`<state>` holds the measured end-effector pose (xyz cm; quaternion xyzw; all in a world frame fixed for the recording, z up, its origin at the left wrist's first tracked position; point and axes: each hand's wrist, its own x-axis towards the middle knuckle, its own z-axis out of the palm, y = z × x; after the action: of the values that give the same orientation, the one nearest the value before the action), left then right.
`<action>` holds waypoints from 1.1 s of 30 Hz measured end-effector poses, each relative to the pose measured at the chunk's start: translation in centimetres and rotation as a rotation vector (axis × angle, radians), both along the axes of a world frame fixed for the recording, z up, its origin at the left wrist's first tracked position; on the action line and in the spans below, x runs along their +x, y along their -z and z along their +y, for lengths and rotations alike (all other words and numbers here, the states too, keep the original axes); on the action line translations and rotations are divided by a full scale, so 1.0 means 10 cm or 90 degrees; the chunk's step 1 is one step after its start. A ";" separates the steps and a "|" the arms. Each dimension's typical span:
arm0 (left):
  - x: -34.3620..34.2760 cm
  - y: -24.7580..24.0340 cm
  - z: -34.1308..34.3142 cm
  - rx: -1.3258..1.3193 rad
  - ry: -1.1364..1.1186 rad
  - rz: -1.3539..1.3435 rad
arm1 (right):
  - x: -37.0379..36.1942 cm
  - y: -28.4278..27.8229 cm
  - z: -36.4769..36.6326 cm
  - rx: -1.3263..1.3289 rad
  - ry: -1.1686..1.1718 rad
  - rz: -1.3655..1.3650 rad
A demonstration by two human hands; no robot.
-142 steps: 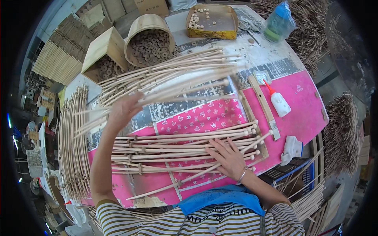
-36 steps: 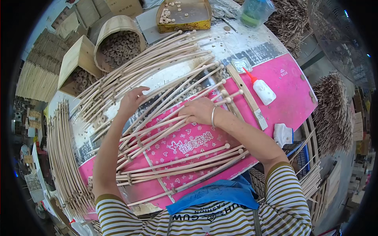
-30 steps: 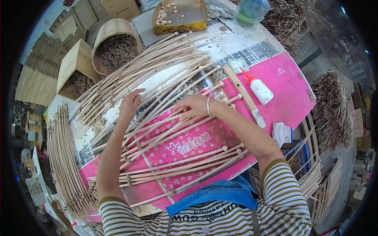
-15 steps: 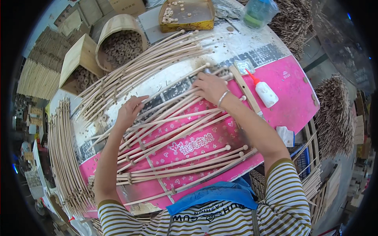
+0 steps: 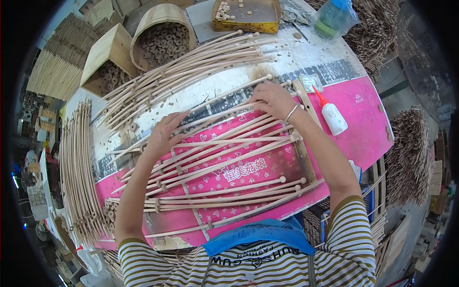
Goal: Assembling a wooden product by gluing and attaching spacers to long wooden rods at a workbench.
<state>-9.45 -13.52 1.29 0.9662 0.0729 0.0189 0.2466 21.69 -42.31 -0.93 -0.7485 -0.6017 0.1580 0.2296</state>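
Note:
Long pale wooden rods (image 5: pixel 224 149), many with a round ball at one end and a small ring near the other, lie across the pink-and-white tabletop (image 5: pixel 356 107). My left hand (image 5: pixel 165 136) rests over the left part of the middle rods, fingers stretched and thumb apart. Curled over rods near their ball ends is my right hand (image 5: pixel 277 99), gripping at least one; its fingertips are partly hidden. Just beyond both hands lies a single rod (image 5: pixel 229 92) with a ball tip. A flat wooden strip (image 5: pixel 308 103) stands beside my right hand, near the ball ends.
A white glue bottle (image 5: pixel 334 118) with a red nozzle lies right of the strip, near a clear packet (image 5: pixel 311 82). Wooden containers (image 5: pixel 162 14) of rings, a yellow tray (image 5: pixel 246 26) of beads and a blue-lidded jar (image 5: pixel 330 21) stand behind. More rods (image 5: pixel 76 172) lie left.
The view has shifted slightly, moving the scene right. My left fingers are more spread over the rods. Below my right hand, several ball ends now sit closer together beside the strip.

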 end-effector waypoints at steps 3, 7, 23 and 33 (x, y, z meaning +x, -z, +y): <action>0.05 -0.02 -0.05 0.030 0.011 0.003 | 0.04 0.12 0.06 0.164 0.015 -0.100; -0.02 -0.09 -0.14 0.055 0.025 0.007 | -0.07 0.13 -0.02 0.115 0.054 -0.132; 0.33 0.18 -0.05 -0.045 -0.012 -0.149 | -0.15 0.23 0.18 0.166 0.106 -0.171; 0.62 0.25 -0.29 -0.070 -0.009 -0.122 | -0.01 0.21 -0.16 0.270 0.157 -0.091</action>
<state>-3.23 -16.42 -1.20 0.9445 0.0568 0.1090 0.3047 21.62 -43.88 -3.04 -0.7607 -0.5401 -0.0539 0.3559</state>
